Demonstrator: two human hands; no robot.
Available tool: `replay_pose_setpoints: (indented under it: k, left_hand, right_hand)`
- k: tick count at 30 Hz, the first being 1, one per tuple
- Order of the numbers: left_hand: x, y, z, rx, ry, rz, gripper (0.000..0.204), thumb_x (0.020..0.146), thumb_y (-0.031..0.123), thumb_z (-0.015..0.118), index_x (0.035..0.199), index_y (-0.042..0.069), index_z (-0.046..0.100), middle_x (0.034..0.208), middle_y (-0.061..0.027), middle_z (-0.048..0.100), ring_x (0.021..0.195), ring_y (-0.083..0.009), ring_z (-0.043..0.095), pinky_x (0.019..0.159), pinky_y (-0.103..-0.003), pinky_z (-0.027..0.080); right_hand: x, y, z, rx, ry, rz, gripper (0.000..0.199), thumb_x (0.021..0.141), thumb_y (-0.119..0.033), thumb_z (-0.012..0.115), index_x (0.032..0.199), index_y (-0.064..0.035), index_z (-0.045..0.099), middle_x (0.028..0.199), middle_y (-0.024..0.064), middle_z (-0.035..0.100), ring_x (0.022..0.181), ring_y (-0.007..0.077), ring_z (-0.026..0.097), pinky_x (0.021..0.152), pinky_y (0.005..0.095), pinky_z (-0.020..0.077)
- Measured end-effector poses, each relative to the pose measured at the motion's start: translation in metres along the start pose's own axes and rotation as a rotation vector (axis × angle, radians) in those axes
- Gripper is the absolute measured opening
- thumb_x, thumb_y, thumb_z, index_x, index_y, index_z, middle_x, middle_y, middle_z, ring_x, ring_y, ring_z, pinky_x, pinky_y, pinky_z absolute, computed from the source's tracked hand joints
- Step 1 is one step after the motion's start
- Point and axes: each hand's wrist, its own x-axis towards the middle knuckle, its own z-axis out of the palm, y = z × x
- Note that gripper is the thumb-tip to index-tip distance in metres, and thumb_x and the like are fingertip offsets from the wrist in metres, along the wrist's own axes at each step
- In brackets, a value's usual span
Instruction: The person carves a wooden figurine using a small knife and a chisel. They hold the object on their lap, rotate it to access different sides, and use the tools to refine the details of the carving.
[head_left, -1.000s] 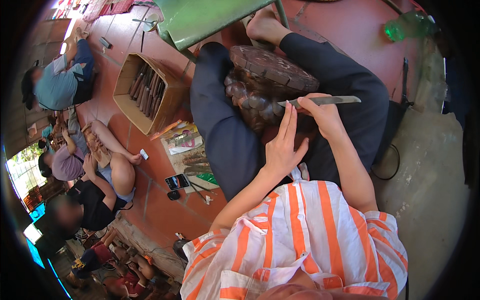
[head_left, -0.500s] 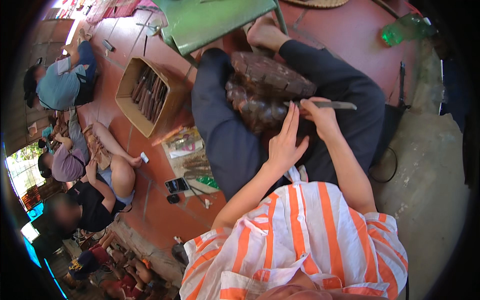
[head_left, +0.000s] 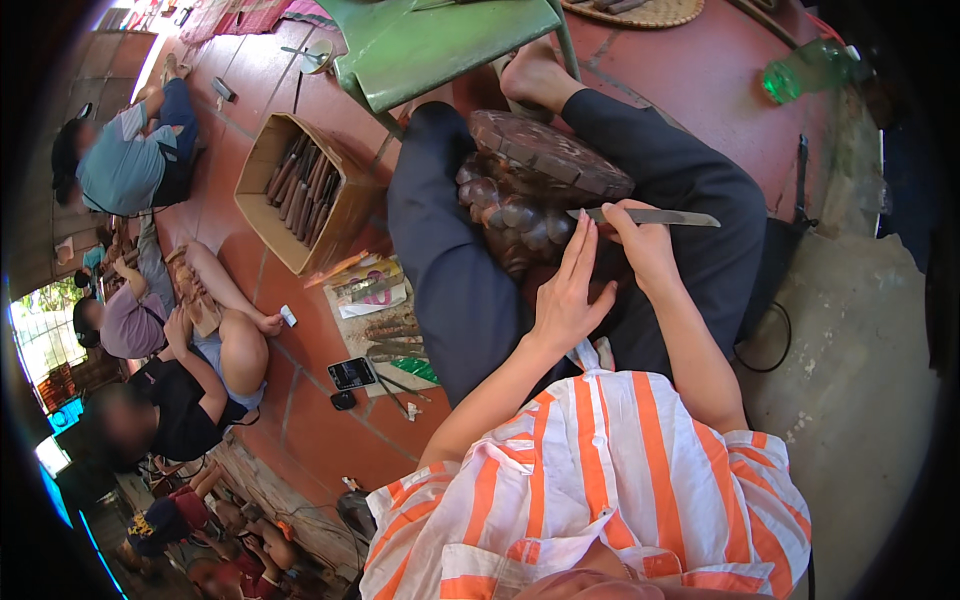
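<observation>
Left hand (head_left: 570, 300) and right hand (head_left: 645, 245) at a slim metal blade (head_left: 675, 217), beside a dark carved wooden piece (head_left: 515, 215).
The right hand grasps the blade between thumb and fingers; the left hand is unclenched, 2 fingers held straight and together by the blade's pointed end, the thumb spread apart. Whether that point touches the wood, I cannot tell. The carving, a flat slab above rounded lobes, sits tilted between 2 legs in dark trousers (head_left: 455, 270). To the left, a cardboard box (head_left: 340, 240) of wood-handled tools (head_left: 303, 190) and a phone (head_left: 352, 374) rest near the tiled floor's (head_left: 325, 440) sheet of papers (head_left: 370, 287); a green chair (head_left: 450, 50) stands ahead.
</observation>
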Motion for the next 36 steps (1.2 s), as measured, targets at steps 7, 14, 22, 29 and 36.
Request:
replay_pose_setpoints:
  k: [7, 14, 22, 29, 36]
  left_hand:
    - [-0.001, -0.005, -0.003, -0.036, 0.131, 0.002, 0.079, 0.074, 0.007, 0.068, 0.142, -0.001, 0.029, 0.147, -0.0184, 0.03, 0.123, -0.032, 0.049, 0.088, -0.034, 0.051]
    - [-0.004, -0.002, -0.004, -0.065, 0.144, -0.057, 0.082, 0.073, 0.011, 0.069, 0.143, -0.001, 0.028, 0.149, -0.0183, 0.028, 0.105, -0.0333, 0.061, 0.078, -0.032, 0.054]
    - [0.001, -0.004, -0.005, -0.037, 0.109, -0.025, 0.085, 0.072, 0.013, 0.07, 0.144, 0.0, 0.026, 0.15, -0.017, 0.027, 0.099, -0.0333, 0.063, 0.07, -0.034, 0.055]
    - [0.006, -0.002, -0.007, -0.014, 0.069, -0.082, 0.083, 0.073, 0.015, 0.07, 0.143, 0.0, 0.028, 0.147, -0.0165, 0.032, 0.093, -0.0317, 0.065, 0.065, -0.034, 0.055]
    - [-0.002, 0.0, -0.011, 0.006, 0.175, -0.019, 0.081, 0.074, 0.017, 0.069, 0.143, 0.001, 0.029, 0.148, -0.0157, 0.032, 0.091, -0.0321, 0.065, 0.066, -0.034, 0.055]
  right_hand:
    - [-0.001, -0.018, 0.02, -0.098, 0.012, 0.083, 0.023, 0.088, -0.019, 0.058, 0.083, 0.0022, 0.065, 0.073, 0.0023, 0.061, 0.07, 0.0102, 0.058, 0.066, 0.0254, 0.0497]
    - [0.001, -0.025, 0.019, -0.364, -0.137, -0.106, 0.024, 0.087, -0.017, 0.061, 0.084, 0.0057, 0.066, 0.069, 0.0033, 0.061, 0.066, 0.0097, 0.056, 0.057, 0.0264, 0.0448]
    - [0.004, -0.018, 0.017, -0.28, -0.078, -0.004, 0.021, 0.089, -0.015, 0.06, 0.083, 0.0042, 0.067, 0.072, 0.0031, 0.062, 0.068, 0.0082, 0.056, 0.063, 0.0236, 0.0477]
    - [0.002, -0.019, 0.023, -0.143, 0.03, 0.076, 0.022, 0.087, -0.016, 0.061, 0.081, 0.005, 0.066, 0.07, 0.0031, 0.062, 0.065, 0.0088, 0.055, 0.06, 0.0234, 0.0441]
    - [0.002, -0.019, 0.026, -0.282, -0.024, -0.016, 0.022, 0.088, -0.018, 0.061, 0.084, 0.0029, 0.067, 0.07, 0.0016, 0.06, 0.064, 0.0083, 0.053, 0.058, 0.0234, 0.0431]
